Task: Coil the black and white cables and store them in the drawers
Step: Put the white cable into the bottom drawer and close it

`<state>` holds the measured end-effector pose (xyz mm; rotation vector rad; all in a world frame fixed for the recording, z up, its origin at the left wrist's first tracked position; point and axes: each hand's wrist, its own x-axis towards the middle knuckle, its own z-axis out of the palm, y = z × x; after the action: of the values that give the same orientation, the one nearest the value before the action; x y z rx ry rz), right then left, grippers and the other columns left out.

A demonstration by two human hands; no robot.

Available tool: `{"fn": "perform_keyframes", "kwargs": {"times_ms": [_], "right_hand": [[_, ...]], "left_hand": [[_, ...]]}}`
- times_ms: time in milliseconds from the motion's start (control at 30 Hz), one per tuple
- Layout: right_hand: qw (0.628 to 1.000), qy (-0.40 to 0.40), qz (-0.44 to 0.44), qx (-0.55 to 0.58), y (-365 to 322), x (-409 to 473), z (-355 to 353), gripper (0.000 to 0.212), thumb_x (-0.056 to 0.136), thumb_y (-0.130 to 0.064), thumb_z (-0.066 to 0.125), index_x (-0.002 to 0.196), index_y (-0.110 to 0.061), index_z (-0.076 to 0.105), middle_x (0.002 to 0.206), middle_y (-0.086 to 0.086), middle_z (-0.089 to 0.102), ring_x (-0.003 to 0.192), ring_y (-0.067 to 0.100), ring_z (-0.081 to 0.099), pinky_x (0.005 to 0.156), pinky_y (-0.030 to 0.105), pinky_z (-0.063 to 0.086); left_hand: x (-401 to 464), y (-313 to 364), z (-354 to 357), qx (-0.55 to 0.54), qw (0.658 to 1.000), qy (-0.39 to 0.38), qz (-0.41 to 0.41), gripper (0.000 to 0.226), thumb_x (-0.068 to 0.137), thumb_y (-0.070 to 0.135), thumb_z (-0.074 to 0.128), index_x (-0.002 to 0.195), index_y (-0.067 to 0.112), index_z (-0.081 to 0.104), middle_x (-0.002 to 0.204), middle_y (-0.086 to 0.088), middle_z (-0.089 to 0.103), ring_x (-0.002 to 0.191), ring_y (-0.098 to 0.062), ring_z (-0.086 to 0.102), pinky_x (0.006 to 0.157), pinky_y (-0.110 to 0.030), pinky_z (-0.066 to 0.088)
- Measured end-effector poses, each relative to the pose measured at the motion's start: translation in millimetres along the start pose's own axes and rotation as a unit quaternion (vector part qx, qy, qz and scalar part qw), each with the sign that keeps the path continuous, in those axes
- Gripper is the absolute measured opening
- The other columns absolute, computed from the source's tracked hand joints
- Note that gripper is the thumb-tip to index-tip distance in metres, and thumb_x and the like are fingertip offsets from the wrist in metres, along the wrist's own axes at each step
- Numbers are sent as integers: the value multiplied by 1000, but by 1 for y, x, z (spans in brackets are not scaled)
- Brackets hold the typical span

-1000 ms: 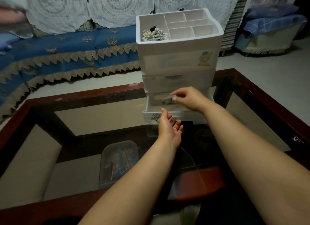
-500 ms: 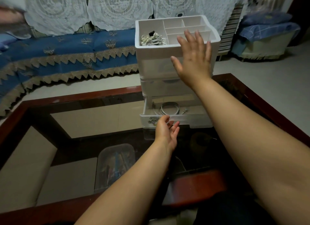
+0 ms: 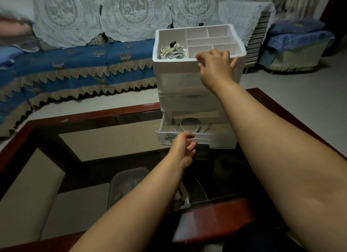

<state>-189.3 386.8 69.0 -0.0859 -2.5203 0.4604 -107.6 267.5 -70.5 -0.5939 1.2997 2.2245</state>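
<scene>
A white plastic drawer unit (image 3: 180,79) stands on the glass table. Its bottom drawer (image 3: 212,139) is pulled out, and a coiled white cable (image 3: 188,125) lies inside. The divided tray on top holds a bundle of white cables with a black piece (image 3: 172,51) in its left compartment. My right hand (image 3: 216,67) grips the front rim of the top tray, fingers over the edge. My left hand (image 3: 183,148) is at the left front of the bottom drawer, fingers curled on its front lip. No loose black cable shows on the table.
The table has a dark red wooden frame (image 3: 93,114) around the glass. Under the glass sit a clear plastic box (image 3: 127,184) and a dark round object (image 3: 227,163). A blue sofa (image 3: 75,64) with lace covers runs behind; a padded seat (image 3: 293,51) stands at the right.
My right hand left the bottom drawer, rose past the unit's front and settled on the top rim. The white cable now lies uncovered in the drawer. My left hand curled onto the drawer front.
</scene>
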Motion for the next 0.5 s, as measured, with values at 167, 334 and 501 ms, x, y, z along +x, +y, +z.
{"fn": "perform_keyframes", "kwargs": {"times_ms": [167,334,501], "right_hand": [[1000,10,23,1,-4,3,2,26,95,-35,50,118,-32,61,129,2,53,128,31,31,110,64,0],[998,30,58,8,-13,7,2,25,92,-45,53,105,-29,67,122,3,57,126,31,33,111,63,3],[999,36,37,16,-16,6,-2,25,90,-47,55,102,-28,67,119,1,60,125,29,34,111,61,8]], "left_hand": [[5,2,-13,5,998,-64,-15,21,88,15,53,108,12,57,119,-9,57,117,-20,56,101,-36,34],[8,1,-11,59,993,-99,-17,49,80,17,61,128,13,51,141,-11,45,134,-23,39,118,-45,13],[14,5,-5,67,991,-114,-10,83,63,24,71,140,15,42,152,-12,31,137,-23,34,118,-45,8]]}}
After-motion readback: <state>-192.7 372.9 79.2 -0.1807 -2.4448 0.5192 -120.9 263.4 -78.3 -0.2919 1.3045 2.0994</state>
